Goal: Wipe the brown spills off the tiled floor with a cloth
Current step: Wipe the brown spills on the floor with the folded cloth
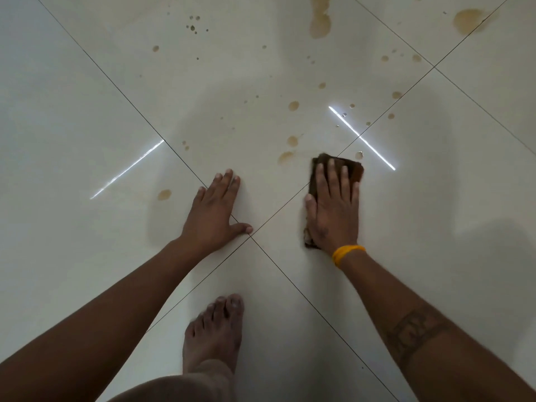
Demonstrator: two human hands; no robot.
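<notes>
A dark brown folded cloth (pixel 352 169) lies flat on the pale tiled floor (pixel 87 111). My right hand (pixel 333 207) presses down on it with fingers spread, covering most of it. My left hand (pixel 214 210) rests flat and empty on the floor beside a tile joint. Brown spills dot the tiles ahead: small drops (pixel 285 156) just left of the cloth, one drop (pixel 164 194) left of my left hand, a long puddle (pixel 320 23) and a wide patch (pixel 468 20) at the far edge.
My bare foot (pixel 216 332) stands on the tile behind the hands. Dark grout lines cross near my left thumb. Two bright light reflections streak the glossy floor. A yellow band (pixel 346 252) circles my right wrist.
</notes>
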